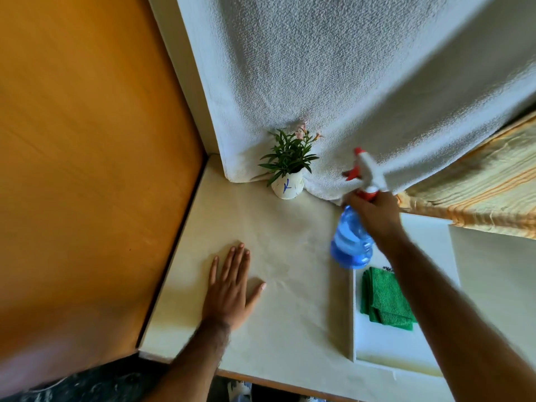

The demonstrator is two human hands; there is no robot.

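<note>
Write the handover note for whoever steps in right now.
Right hand: grips the spray bottle at its neck, tilted, nozzle towards the plant.
Left hand: flat on the table, holding nothing.
Plant stands in a white pot at the back corner. A folded green cloth lies on the white board to the right, untouched.
Done: bottle in hand and aimed.
Left: probably spraying, then perhaps wiping with the cloth. Whether any spray has landed cannot be told.
</note>
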